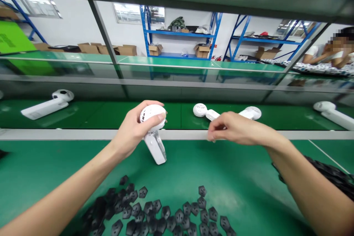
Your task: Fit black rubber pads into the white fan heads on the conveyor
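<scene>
My left hand (132, 127) is closed round the round head of a white handheld fan (155, 132), whose handle points down toward the green table (55, 162). My right hand (231, 128) hovers to the right of it with fingertips pinched together; whether anything is in them is hidden. Just beyond that hand, two white fans (200, 110) (250, 112) lie on the green conveyor belt (110, 112). Several small black plastic parts (166, 214) are scattered on the table below my hands.
More white fans lie on the belt at far left (47, 105) and far right (332, 112). A dark pile (332, 175) sits at the table's right edge. A metal frame post (107, 40) crosses ahead. Another person (332, 53) works at the back right, near blue shelves (179, 33).
</scene>
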Tool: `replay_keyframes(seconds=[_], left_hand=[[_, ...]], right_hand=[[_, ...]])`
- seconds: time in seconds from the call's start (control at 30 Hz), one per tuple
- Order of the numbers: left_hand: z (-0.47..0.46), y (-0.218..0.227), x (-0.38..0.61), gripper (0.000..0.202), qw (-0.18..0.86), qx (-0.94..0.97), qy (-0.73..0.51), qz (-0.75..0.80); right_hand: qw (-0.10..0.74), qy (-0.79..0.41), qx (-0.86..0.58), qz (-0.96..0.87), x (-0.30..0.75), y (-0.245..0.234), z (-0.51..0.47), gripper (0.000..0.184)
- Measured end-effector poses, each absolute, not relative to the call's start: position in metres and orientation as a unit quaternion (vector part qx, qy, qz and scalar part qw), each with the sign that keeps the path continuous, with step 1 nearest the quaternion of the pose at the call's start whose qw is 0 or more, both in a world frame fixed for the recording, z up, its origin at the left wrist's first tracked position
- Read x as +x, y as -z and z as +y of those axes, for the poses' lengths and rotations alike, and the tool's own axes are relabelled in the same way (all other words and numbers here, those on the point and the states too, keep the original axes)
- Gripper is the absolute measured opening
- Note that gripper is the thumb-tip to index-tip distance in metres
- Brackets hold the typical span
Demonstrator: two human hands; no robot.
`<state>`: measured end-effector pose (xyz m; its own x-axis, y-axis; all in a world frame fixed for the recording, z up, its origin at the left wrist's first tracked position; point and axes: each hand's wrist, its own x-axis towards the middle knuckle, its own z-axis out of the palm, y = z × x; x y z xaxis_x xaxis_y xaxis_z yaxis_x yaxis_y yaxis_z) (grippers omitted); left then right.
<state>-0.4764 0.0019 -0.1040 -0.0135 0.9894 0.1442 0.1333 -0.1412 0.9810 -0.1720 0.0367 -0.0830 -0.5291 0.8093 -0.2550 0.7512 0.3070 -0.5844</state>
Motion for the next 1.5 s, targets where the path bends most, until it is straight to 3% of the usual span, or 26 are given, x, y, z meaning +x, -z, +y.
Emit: replay_keyframes(seconds=[0.1, 0.27, 0.37, 0.5, 0.63, 0.83, 1.5], left_hand=[[0.002, 0.101, -0.476, 0.052, 0.428, 0.562, -0.506, 0.495], [0.002, 0.101, -0.476, 0.050, 0.429, 0.564, -0.510, 0.488], [0.000, 0.101, -0.475, 0.045, 0.429, 0.561, -0.531, 0.468], [-0.008, 0.103, -0.467, 0.035, 0.451, 0.542, -0.554, 0.441], [-0.017, 0.111, -0.457, 0.032, 0.425, 0.561, -0.560, 0.437], [-0.025, 0.116, -0.452, 0.036, 0.403, 0.589, -0.546, 0.439], [-0.032, 0.118, -0.448, 0.044, 0.397, 0.571, -0.555, 0.457]], right_hand=[[-0.062, -0.308, -0.544, -0.778, -0.151, 0.092, 0.049, 0.018], [0.002, -0.282, -0.553, -0.784, -0.140, 0.096, 0.062, 0.019], [0.115, -0.316, -0.519, -0.785, -0.163, 0.089, 0.049, 0.030], [0.366, -0.443, -0.420, -0.703, -0.212, 0.086, 0.017, 0.036], [0.459, -0.555, -0.334, -0.609, -0.249, 0.091, -0.006, 0.036], [0.474, -0.639, -0.318, -0.515, -0.264, 0.102, -0.013, 0.035], [0.525, -0.653, -0.324, -0.440, -0.276, 0.109, -0.023, 0.044]])
